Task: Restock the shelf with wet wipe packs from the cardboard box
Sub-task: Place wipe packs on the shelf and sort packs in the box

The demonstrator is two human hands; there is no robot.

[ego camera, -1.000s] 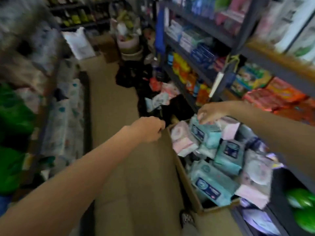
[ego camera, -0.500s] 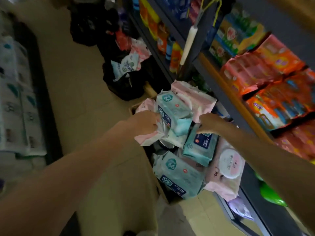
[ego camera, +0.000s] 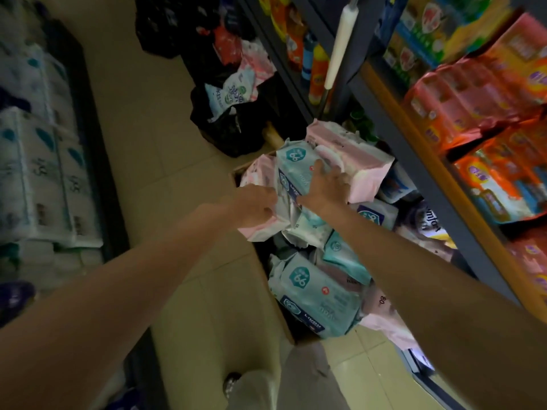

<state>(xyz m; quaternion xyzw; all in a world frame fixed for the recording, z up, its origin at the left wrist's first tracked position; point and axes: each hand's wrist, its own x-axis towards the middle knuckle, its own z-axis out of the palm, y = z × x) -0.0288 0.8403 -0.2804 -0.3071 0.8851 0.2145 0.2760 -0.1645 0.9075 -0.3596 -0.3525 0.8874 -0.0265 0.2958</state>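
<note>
Wipe packs (ego camera: 288,161) pressed between left hand (ego camera: 254,205), right hand (ego camera: 325,184).

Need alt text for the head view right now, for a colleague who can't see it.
Both hands are on a bundle of wet wipe packs above the cardboard box: the left hand grips a pink pack, the right hand lies spread across a teal pack. More packs fill the box, beside a shelf of orange packages.

Teal and pink wet wipe packs (ego camera: 291,173) heaped in cardboard box (ego camera: 268,291)
</note>
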